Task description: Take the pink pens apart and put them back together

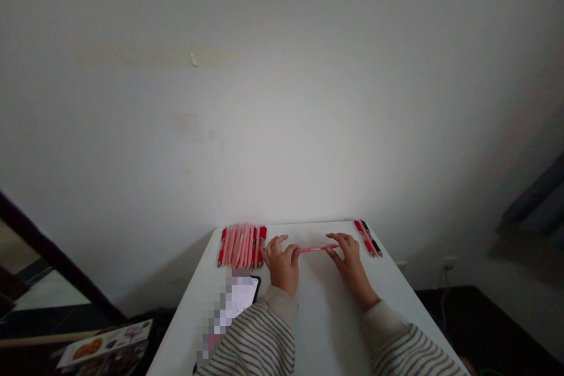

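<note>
A slim pink pen (314, 248) is stretched sideways between my two hands, just above the white table (321, 305). Its left end is pinched by my left hand (282, 261), whose other fingers are curled. At the opposite end, the thumb and fingers of my right hand (350, 259) close on the tip. Beside my left hand lies a row of several pink and red pens (240, 247), packed side by side. To the right of my right hand rest a red-and-pink pen (365, 238) and a black pen (373, 241), both slanted.
A phone (235, 299) with a lit screen, partly blurred out, lies left of my left forearm. The table's back edge meets a pale wall (308, 100). Low on the left is a printed sheet or box (106, 343). A cable (445, 291) hangs from a wall socket at right.
</note>
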A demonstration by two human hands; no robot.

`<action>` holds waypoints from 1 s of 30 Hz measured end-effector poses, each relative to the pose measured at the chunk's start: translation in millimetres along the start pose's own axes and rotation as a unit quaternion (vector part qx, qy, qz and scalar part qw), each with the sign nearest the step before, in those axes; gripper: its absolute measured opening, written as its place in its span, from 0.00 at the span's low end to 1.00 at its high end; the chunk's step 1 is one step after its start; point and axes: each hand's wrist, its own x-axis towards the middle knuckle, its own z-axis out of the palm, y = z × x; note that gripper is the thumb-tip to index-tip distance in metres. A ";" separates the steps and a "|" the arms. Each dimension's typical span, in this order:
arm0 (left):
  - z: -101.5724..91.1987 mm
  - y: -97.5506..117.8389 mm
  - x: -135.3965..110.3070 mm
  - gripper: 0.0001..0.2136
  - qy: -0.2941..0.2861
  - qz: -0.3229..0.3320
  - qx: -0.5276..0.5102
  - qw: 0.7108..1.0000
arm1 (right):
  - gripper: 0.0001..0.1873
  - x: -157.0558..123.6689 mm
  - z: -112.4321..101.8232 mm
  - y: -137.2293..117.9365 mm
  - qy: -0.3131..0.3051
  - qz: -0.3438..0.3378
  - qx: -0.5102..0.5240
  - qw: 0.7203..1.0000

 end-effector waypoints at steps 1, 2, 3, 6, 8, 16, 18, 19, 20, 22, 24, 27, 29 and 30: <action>0.0 -0.1 0.1 0.07 0.001 0.000 0.000 1.000 | 0.18 0.2 -0.1 -0.4 0.001 -0.004 0.003 1.000; 0.0 -0.2 0.2 0.06 0.001 0.000 0.000 1.000 | 0.16 0.4 -0.1 -0.9 0.001 -0.007 0.004 1.000; 0.0 -0.2 0.4 0.06 0.000 -0.001 0.000 1.000 | 0.15 0.6 -0.3 -1.4 0.000 -0.010 0.004 1.000; 0.0 -0.2 0.8 0.06 -0.004 0.001 -0.002 1.000 | 0.14 0.7 -1.2 -3.3 -0.004 -0.011 0.001 1.000; 0.3 -0.4 0.8 0.06 -0.004 0.004 -0.004 1.000 | 0.14 0.6 -1.7 -4.4 -0.004 -0.007 -0.001 1.000; 2.4 -0.8 -0.6 0.07 0.007 0.014 -0.020 1.000 | 0.14 -1.9 1.2 0.8 0.000 -0.007 -0.008 1.000; 2.6 -0.8 -0.5 0.07 0.007 0.018 -0.021 1.000 | 0.15 -2.5 2.1 2.7 -0.003 -0.006 -0.010 1.000; 2.7 -0.8 -0.3 0.07 0.007 0.017 -0.022 1.000 | 0.15 -2.7 2.3 3.2 -0.006 -0.005 -0.012 1.000; 2.8 -0.9 -0.2 0.07 0.007 0.016 -0.023 1.000 | 0.15 -2.8 2.3 3.4 -0.007 -0.004 -0.014 1.000; 3.1 -1.3 -0.1 0.07 0.007 0.012 -0.024 1.000 | 0.16 -2.7 1.6 2.8 -0.011 -0.001 -0.015 1.000; 3.4 -1.8 -0.2 0.07 0.007 0.008 -0.022 1.000 | 0.16 -2.1 0.2 1.3 -0.014 0.000 -0.010 1.000; 3.8 -2.6 -0.5 0.07 0.009 0.004 -0.019 1.000 | 0.17 -0.9 -1.9 -1.2 -0.015 0.005 0.003 1.000; 3.9 -2.7 -0.7 0.08 0.012 0.002 -0.019 1.000 | 0.19 -0.3 -2.5 -2.0 -0.014 0.005 0.008 1.000; 3.8 -2.6 -0.8 0.08 0.013 0.001 -0.018 1.000 | 0.19 0.0 -2.4 -2.0 -0.013 0.003 0.010 1.000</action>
